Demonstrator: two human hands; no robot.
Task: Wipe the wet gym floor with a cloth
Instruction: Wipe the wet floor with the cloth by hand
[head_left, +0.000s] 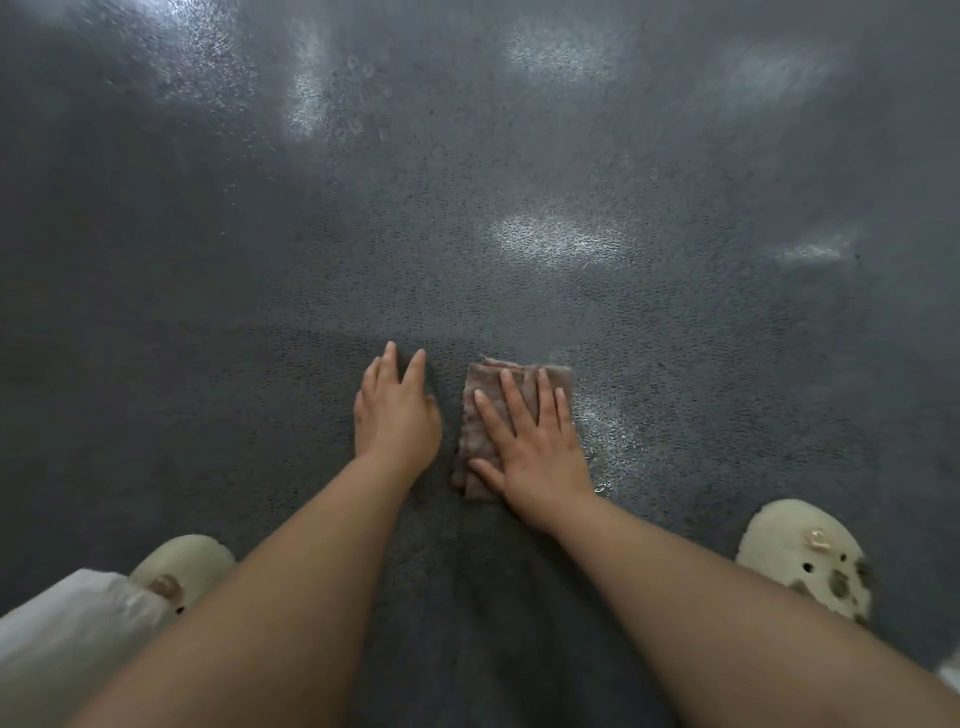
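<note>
Brown cloth (485, 415) lies flat under right hand (535, 441) on grey floor (467, 234).

Stretching across the whole view: dark grey speckled floor (322, 249), glistening wet in pale patches farther out. Lying flat on it, a folded brownish cloth (480, 415) (wet sheen just beside its right edge). Resting on it near the bottom corners, two cream clogs (802, 556).
</note>
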